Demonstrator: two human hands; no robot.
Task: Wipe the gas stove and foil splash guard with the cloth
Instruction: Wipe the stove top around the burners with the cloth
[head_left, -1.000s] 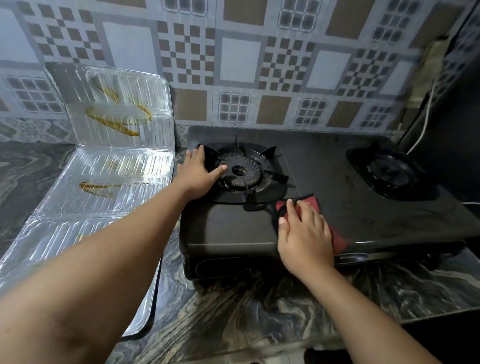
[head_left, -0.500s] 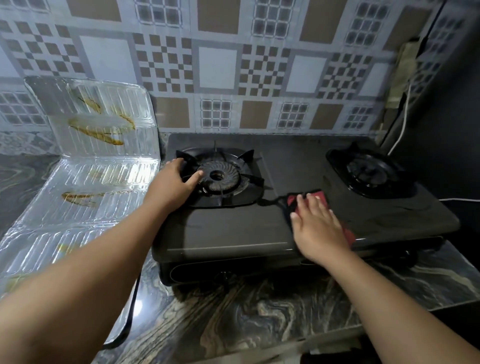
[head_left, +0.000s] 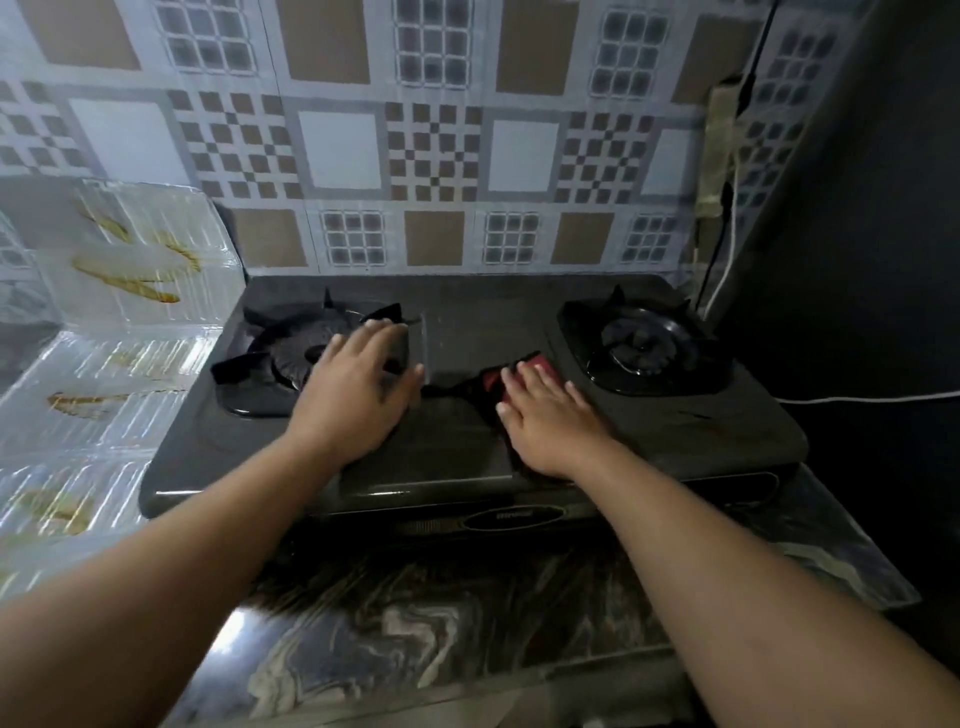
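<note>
Head view: right hand (head_left: 550, 421) wiping the stove (head_left: 467, 447) top, mid-task.

Fingers flat and spread, pressing the red-and-dark cloth (head_left: 511, 376) onto the matte black centre strip between the burners; left hand (head_left: 358, 400) lies open, palm down, just left. Shiny ribbed foil guard (head_left: 119, 364), grease-streaked, sits far left, nearer the left hand.

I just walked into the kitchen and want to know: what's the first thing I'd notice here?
Two bare arms reach over a black gas stove in the middle: the right hand presses a red cloth flat between the two burners, and the left hand rests by the left burner. To the left lies a shiny foil splash guard streaked with yellow-brown grease. Behind is a checkered tile wall.
</note>
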